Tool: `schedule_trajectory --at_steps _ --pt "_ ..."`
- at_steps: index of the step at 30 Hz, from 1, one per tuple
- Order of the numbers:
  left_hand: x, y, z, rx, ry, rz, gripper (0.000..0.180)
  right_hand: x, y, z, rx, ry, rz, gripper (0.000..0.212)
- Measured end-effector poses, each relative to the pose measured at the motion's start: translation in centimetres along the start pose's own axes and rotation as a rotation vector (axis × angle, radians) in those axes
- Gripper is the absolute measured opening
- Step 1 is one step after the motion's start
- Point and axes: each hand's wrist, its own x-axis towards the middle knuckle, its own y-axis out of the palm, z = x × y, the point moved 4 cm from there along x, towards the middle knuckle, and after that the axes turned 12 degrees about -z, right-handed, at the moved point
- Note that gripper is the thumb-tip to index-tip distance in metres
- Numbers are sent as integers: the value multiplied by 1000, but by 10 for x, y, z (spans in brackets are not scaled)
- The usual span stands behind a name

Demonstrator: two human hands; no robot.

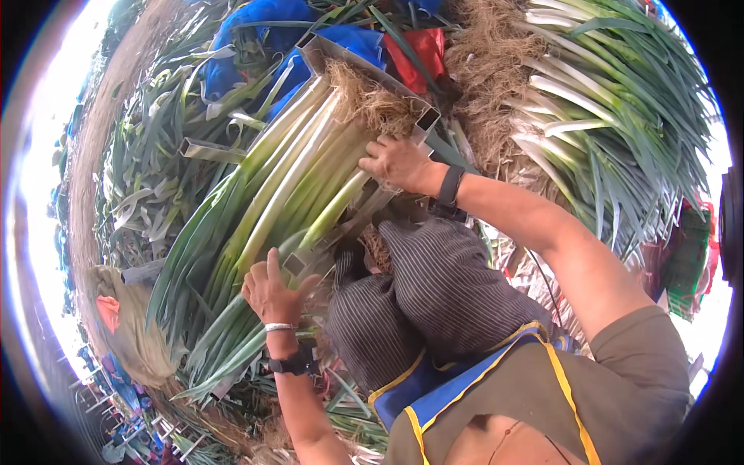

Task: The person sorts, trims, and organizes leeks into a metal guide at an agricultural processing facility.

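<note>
A bundle of large green onions point(280, 182) lies slantwise in a metal frame point(341, 53), roots point(372, 101) at the top and leaves toward the lower left. My right hand point(397, 164) is at the bundle's right side below the roots, fingers curled over the pale end of a green onion. Lower down, my left hand point(273, 291) rests on the green leaves with its fingers spread and thumb out. Its palm side is hidden. Both wrists carry dark bands.
More green onions point(597, 108) are heaped at the right, roots toward me. Loose leaves point(147, 178) cover the ground at the left. Blue sheeting point(267, 15) and a red piece point(418, 58) lie beyond the frame. Short square metal tubes point(211, 151) stick out at the frame's side.
</note>
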Motion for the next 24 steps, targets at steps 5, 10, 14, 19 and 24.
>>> schedule_trajectory --at_steps 5,10,14,19,24 --pt "-16 20 -6 137 -159 10 79 2 6 1 37 23 29 19" --pt "-26 50 -1 237 -52 -91 51 0 9 2 -19 3 -104 17" --pt "-36 68 15 295 -127 22 47 7 4 0 154 80 156 17" --pt "-29 56 -4 237 -114 -30 46 22 -68 -10 425 232 -151 25" --pt "-34 63 2 237 -133 -16 57 65 -135 -51 1060 705 -92 42"
